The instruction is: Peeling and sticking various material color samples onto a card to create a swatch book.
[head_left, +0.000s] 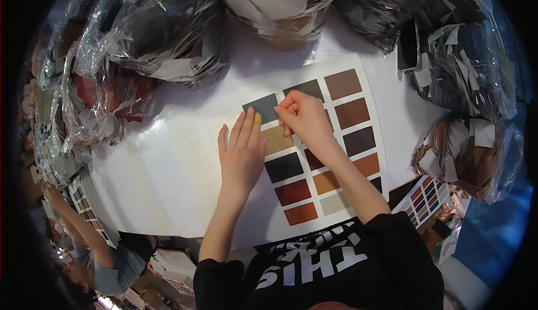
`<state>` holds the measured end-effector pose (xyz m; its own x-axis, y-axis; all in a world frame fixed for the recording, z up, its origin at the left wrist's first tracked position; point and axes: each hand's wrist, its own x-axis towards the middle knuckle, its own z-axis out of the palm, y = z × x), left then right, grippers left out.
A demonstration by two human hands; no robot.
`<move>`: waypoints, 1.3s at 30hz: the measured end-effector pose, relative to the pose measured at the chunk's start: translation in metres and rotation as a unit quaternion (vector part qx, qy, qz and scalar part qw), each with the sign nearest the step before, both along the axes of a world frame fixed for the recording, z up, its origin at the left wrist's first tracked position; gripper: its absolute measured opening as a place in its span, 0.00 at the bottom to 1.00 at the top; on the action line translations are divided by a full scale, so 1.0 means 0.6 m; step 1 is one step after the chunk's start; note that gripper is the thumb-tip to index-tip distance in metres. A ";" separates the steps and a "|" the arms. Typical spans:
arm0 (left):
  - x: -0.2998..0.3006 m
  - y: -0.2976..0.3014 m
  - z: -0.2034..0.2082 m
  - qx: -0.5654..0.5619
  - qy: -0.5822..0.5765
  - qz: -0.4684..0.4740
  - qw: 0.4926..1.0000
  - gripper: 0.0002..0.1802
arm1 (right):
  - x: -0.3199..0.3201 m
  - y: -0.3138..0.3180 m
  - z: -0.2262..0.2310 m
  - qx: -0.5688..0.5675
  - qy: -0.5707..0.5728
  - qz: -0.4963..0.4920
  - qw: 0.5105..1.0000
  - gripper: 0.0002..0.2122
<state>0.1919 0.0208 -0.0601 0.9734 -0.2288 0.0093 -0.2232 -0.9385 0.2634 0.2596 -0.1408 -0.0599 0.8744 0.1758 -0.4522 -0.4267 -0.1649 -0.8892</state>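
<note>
– Left hand (241, 156) was the closest one imo. It lay open, fingers out straight, with the tips over the near-left part of the grey swatch (264, 103). One finger had a yellow band (258, 118) on it, fwiw.

– Ok, and the right hand (302, 118)? Looked closed to me.

– Yeah, fingers curled, thumb and fingertip together in a pinch. Couldn't tell if anything was between them. They were right at the swatch's right end, but touching or just beside it, no idea.

– So which way did the swatch lie from each hand?

– Straight ahead of the left palm, and off to the left of the right fingertips, so kinda bracketed. Its long side ran left to right, with the right end angled a bit farther from the person. Left fingers were on the near side, right pinch was at the end.

– Got it. What was around it?

– Tan swatch (278, 140) just nearer the person, dark swatch (305, 87) to the right, partly hidden by the right hand. All on one big white card (260, 215), lying on a white table (151, 192). Past that, clear plastic bags (288, 5) lined the far side, with a phone (408, 49) by the right-hand ones.
</note>
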 end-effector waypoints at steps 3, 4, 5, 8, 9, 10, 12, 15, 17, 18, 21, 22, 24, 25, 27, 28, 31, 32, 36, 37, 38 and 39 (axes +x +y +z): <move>0.000 0.001 0.002 0.010 0.005 -0.009 1.000 0.22 | 0.001 0.003 0.010 -0.073 -0.020 0.016 0.997 0.09; 0.002 0.000 0.003 0.014 0.004 -0.013 1.000 0.23 | -0.001 0.001 0.006 -0.071 -0.022 0.012 0.997 0.09; 0.005 -0.004 0.005 0.016 0.002 -0.016 1.000 0.23 | -0.007 -0.004 -0.003 -0.107 -0.073 0.013 0.991 0.09; 0.018 -0.026 0.018 -0.032 0.012 -0.049 0.998 0.27 | -0.032 -0.029 0.008 -0.148 -0.124 0.022 0.981 0.10; 0.021 -0.033 0.011 -0.030 0.010 -0.051 0.998 0.27 | -0.046 -0.045 0.015 -0.159 -0.123 0.028 0.979 0.10; 0.021 -0.035 -0.001 -0.054 0.007 -0.063 0.997 0.27 | -0.061 -0.057 0.018 -0.165 -0.141 0.025 0.976 0.10; 0.021 -0.041 -0.004 -0.074 0.012 -0.072 0.995 0.27 | -0.094 -0.087 0.024 -0.164 -0.150 0.025 0.975 0.10; 0.031 -0.043 0.002 -0.078 0.019 -0.084 0.993 0.28 | -0.139 -0.132 0.043 -0.170 -0.173 0.015 0.970 0.10; 0.042 -0.053 0.020 -0.092 0.020 -0.089 0.992 0.26 | -0.167 -0.157 0.052 -0.172 -0.219 0.001 0.960 0.10; 0.048 -0.064 0.026 -0.110 0.007 -0.100 0.989 0.26 | -0.179 -0.170 0.055 -0.167 -0.249 0.002 0.954 0.09; 0.092 -0.145 0.102 -0.200 -0.086 -0.167 0.962 0.24 | -0.207 -0.203 0.089 -0.157 -0.302 -0.034 0.940 0.09; 0.110 -0.187 0.136 -0.218 -0.122 -0.201 0.947 0.22 | -0.217 -0.214 0.098 -0.159 -0.303 -0.043 0.939 0.09; 0.149 -0.281 0.195 -0.301 -0.178 -0.284 0.893 0.21 | -0.236 -0.238 0.120 -0.163 -0.327 -0.072 0.928 0.09; 0.170 -0.331 0.218 -0.332 -0.215 -0.317 0.862 0.19 | -0.246 -0.249 0.130 -0.161 -0.349 -0.086 0.919 0.09; 0.220 -0.431 0.254 -0.380 -0.282 -0.370 0.800 0.17 | -0.265 -0.274 0.142 -0.164 -0.370 -0.111 0.908 0.09; 0.235 -0.463 0.279 -0.362 -0.305 -0.389 0.790 0.16 | -0.275 -0.283 0.151 -0.155 -0.390 -0.126 0.899 0.09; 0.250 -0.539 0.329 -0.235 -0.345 -0.375 0.828 0.13 | -0.297 -0.318 0.174 -0.188 -0.408 -0.140 0.882 0.08; 0.261 -0.554 0.330 -0.237 -0.345 -0.375 0.827 0.13 | -0.302 -0.328 0.181 -0.202 -0.425 -0.148 0.870 0.08; 0.263 -0.597 0.332 -0.096 -0.244 -0.397 0.880 0.06 | -0.335 -0.400 0.221 -0.325 -0.454 -0.190 0.807 0.08; 0.252 -0.600 0.337 -0.057 -0.281 -0.400 0.871 0.05 | -0.330 -0.421 0.232 -0.328 -0.513 -0.217 0.763 0.06; 0.245 -0.603 0.339 -0.018 -0.318 -0.401 0.859 0.04 | -0.332 -0.442 0.241 -0.333 -0.526 -0.256 0.739 0.07; 0.257 -0.601 0.327 0.001 -0.372 -0.394 0.840 0.04 | -0.326 -0.459 0.260 -0.343 -0.538 -0.268 0.722 0.08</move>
